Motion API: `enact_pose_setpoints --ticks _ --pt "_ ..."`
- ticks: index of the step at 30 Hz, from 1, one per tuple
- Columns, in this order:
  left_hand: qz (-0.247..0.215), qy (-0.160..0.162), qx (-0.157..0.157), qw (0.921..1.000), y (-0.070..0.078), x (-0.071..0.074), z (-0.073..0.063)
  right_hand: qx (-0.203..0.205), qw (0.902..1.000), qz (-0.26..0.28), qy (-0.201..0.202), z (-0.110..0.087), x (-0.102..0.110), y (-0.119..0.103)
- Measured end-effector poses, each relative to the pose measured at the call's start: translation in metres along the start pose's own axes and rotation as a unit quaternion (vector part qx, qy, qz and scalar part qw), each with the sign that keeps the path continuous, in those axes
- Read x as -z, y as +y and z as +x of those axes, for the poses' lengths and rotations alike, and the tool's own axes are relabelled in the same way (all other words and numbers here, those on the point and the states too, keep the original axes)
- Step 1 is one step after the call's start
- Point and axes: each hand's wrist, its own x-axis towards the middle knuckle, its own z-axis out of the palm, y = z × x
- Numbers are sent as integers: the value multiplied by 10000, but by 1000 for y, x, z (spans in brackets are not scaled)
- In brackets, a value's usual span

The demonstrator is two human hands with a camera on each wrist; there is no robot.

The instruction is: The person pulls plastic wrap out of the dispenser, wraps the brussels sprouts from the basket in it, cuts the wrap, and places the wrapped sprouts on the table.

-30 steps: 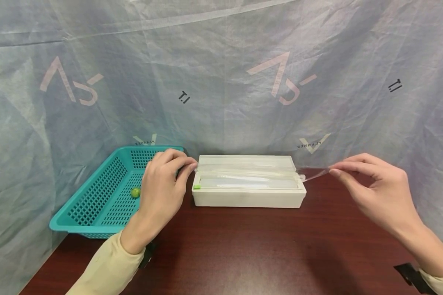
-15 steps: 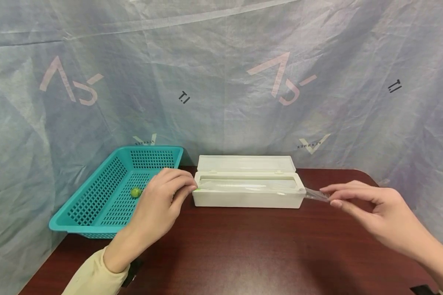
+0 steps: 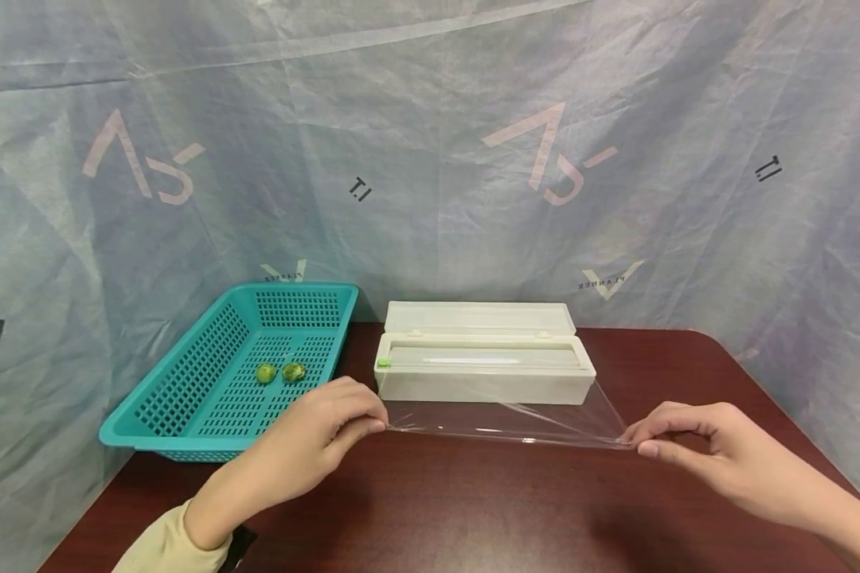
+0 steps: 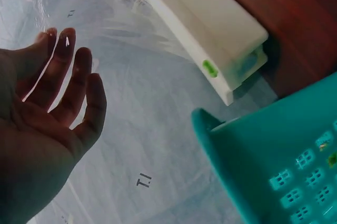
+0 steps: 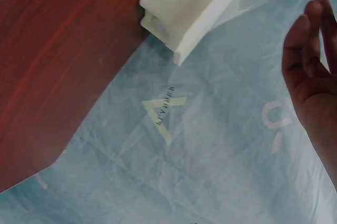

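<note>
A clear sheet of plastic wrap stretches from a white wrap dispenser box toward me. Its left front corner is pinched between thumb and fingers of my left hand. At the right front corner, my right hand pinches the film the same way. The box's lid stands raised at the back, and a small green slider sits at its left end. In the left wrist view, my left hand shows thumb and index fingertip together. The right wrist view catches my right hand at its edge.
A teal plastic basket stands left of the box, behind my left hand. Inside it lie two small green round items, which look like Brussels sprouts. The dark red-brown table ends at a grey fabric sheet behind.
Both hands have come down and toward me from the box, drawing the film out over its front edge. A second green item in the basket has come into sight.
</note>
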Motion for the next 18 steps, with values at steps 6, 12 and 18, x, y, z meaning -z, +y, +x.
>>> enact_pose_setpoints --ticks 6,12,18 --pt "116 -460 -52 9989 -2 -13 -9 165 9996 36 -245 -8 -10 15" --pt "504 -819 -182 9952 -6 -29 -18 182 9984 40 -528 -14 -21 25" --pt "815 -936 -378 9915 -9 -39 -25 656 9957 -87 -644 -14 -35 34"
